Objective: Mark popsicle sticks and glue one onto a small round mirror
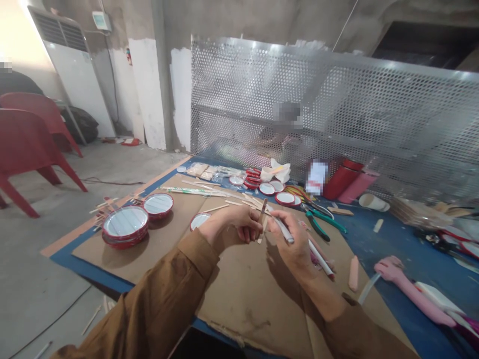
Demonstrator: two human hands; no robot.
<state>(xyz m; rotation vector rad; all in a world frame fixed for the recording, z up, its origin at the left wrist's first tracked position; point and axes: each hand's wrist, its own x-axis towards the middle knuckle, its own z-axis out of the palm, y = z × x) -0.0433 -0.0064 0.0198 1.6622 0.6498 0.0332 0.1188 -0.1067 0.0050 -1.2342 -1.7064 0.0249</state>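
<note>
My left hand (235, 224) is closed around a thin wooden stick (262, 212) that stands nearly upright between the fingers. My right hand (295, 242) grips a white pen-like tool (286, 232), its tip meeting the stick. Both hands hover over a brown cardboard sheet (239, 294) on the blue table (404, 249). A round red-rimmed mirror (198, 220) lies just left of my left hand.
Stacks of red-rimmed round mirrors (125, 225) sit at the left, more small ones (275, 192) at the back with loose sticks. Green pliers (318, 222), a pink-handled tool (407, 284), and red and pink cups (348, 182) lie right. A perforated metal screen (337, 109) stands behind; red chairs (26, 144) at left.
</note>
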